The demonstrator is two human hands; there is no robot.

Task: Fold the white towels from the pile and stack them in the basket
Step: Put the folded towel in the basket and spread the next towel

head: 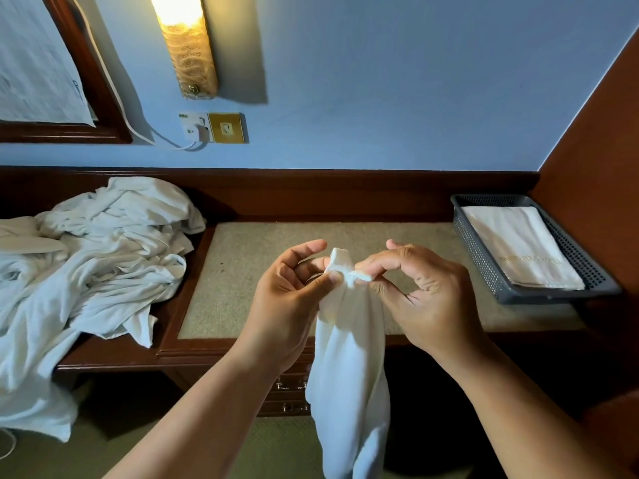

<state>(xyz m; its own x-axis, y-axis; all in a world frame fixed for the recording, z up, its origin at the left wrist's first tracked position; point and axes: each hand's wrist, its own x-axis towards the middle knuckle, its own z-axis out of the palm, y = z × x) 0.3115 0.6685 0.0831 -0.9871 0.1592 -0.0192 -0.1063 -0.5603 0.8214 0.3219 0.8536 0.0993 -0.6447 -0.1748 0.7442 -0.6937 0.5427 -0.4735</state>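
A white towel [349, 368] hangs down in front of the table edge, bunched at its top. My left hand [290, 299] pinches its top edge between thumb and fingers. Beside it, my right hand [425, 295] pinches the same top edge just to the right. A large pile of crumpled white towels [100, 257] lies on the left end of the table and spills over its front. At the far right stands a dark mesh basket [484, 264] with a folded white towel [522, 247] lying flat inside.
The wooden table has a beige inset top [252, 271] between pile and basket, and drawers below. A raised wooden back rail, a blue wall with a lamp [186, 46] and sockets [212, 127] lie behind. A brown panel closes the right side.
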